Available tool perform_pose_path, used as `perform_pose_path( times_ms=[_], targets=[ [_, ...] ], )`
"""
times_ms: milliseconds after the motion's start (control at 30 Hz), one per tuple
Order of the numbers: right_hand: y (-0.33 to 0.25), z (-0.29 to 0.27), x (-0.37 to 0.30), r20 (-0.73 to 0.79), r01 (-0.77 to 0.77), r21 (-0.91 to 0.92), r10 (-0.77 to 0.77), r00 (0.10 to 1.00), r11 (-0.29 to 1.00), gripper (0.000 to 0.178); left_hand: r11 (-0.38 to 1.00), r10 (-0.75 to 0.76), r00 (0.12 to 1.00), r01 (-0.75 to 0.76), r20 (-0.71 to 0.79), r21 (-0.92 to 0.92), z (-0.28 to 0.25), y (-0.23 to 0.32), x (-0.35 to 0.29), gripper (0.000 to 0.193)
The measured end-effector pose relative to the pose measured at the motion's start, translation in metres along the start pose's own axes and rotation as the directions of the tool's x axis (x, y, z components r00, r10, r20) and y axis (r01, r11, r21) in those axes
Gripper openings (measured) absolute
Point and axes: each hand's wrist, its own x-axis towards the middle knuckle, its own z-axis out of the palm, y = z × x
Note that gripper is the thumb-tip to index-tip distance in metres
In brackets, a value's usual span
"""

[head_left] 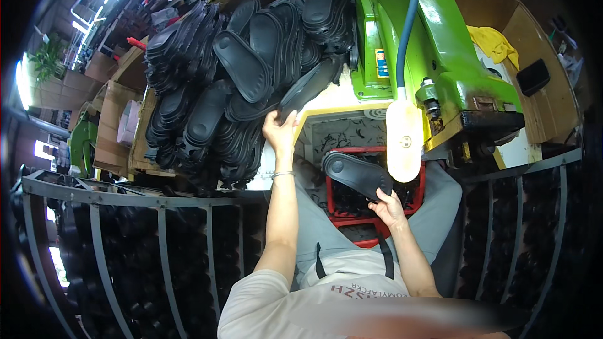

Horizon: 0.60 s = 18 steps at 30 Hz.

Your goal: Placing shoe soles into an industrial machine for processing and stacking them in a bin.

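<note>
I register the sole [355, 172] above the crate [342, 221] as solid black; the heaped soles [244, 66] show the same black with a grey sheen. I read the machine body [455, 37] as glossy bright green, its cable [407, 31] as slate blue, and its paddle-shaped arm [404, 125] as cream to pale yellow. The crate is red. I log the cloth [493, 44] as yellow, the carton [524, 28] as plain brown, the trousers [441, 201] as grey, and the shirt [264, 304] as off-white with dark reddish lettering
</note>
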Motion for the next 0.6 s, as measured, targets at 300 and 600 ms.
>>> perform_pose_path(
  times_ms=[300,600],
  targets=[
    [-0.006,0.032,0.005,0.089,-0.02,0.094,0.012,0.996,0.995,0.025,0.901,-0.161,0.976,0.085,-0.145,-0.426,-0.005,0.03,-0.016,0.036],
    [-0.016,0.086,0.075,0.269,0.447,-0.515,-0.358,0.894,0.731,0.029,0.833,0.217,0.897,0.035,-0.384,0.552,0.029,-0.01,-0.002,0.029]
  ],
)
